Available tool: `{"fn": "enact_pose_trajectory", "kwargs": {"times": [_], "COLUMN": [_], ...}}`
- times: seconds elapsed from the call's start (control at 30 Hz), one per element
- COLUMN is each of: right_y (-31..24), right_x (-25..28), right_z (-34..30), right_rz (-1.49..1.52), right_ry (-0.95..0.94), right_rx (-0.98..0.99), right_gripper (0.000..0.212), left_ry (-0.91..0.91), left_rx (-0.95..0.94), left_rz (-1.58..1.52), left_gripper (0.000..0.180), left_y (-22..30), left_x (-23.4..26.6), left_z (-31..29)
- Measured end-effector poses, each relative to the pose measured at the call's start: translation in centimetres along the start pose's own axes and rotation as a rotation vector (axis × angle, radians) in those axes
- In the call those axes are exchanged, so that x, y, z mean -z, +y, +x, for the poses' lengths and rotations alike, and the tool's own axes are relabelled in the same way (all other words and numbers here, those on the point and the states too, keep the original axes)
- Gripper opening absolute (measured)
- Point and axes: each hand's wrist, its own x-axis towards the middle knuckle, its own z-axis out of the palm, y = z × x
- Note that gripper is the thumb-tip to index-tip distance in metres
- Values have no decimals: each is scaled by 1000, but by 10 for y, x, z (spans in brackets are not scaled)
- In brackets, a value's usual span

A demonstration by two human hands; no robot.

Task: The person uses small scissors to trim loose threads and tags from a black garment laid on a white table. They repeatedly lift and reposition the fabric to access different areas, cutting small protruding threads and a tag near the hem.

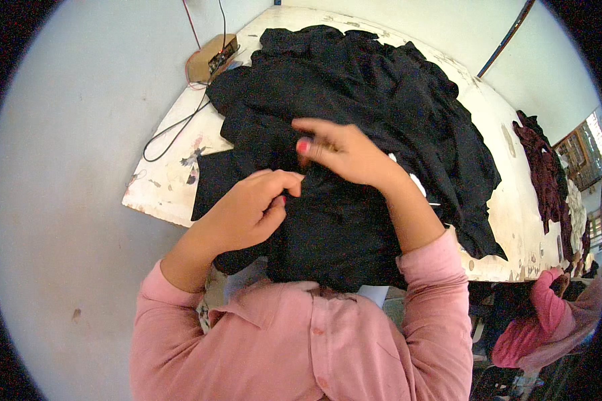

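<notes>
A large heap of black cloth [374,87] covers most of the table before me, and its near part hangs over the edge against my body. My left hand [244,210] is closed low over the near left part of the cloth, index finger bent towards the thumb; what sits between them is too dark to make out. Just above and to the right, my right hand [344,154] hovers over the cloth with its fingers apart, slightly blurred by motion. Small white pieces [418,184] show on the cloth beside my right forearm.
The pale, stained table [164,190] carries a brown box-like object [211,59] with wires at the far left. A black cable [167,144] loops below it. Dark red cloth [542,174] lies at the right. Another person in a pink sleeve [545,301] sits at the lower right.
</notes>
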Motion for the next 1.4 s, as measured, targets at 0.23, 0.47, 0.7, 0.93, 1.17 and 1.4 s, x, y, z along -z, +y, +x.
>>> {"fn": "enact_pose_trajectory", "kwargs": {"times": [0.23, 0.47, 0.7, 0.93, 1.17, 1.4], "right_y": [-3, -43, 56, 31, 10, 6], "right_x": [57, 90, 109, 89, 37, 50], "right_z": [-43, -95, -190, -163, -25, -16], "right_rz": [-625, -829, -980, -181, -374, -86], "right_ry": [42, 785, 1088, 801, 323, 111], "right_rx": [-5, 93, -275, -119, 301, 126], "right_gripper": [60, 49, 45, 22, 31, 31], "left_ry": [-16, 732, 111, -232, -304, -272], "left_rx": [324, 112, 44, 284, 364, 415], "left_rz": [375, 936, 508, 128, -104, -292], "left_gripper": [35, 38, 29, 36, 48, 67], "left_y": [-42, -58, -20, -15, -2, -7], "left_x": [82, 199, 121, 104, 100, 109], "left_z": [11, 52, 41, 33, 35, 20]}}
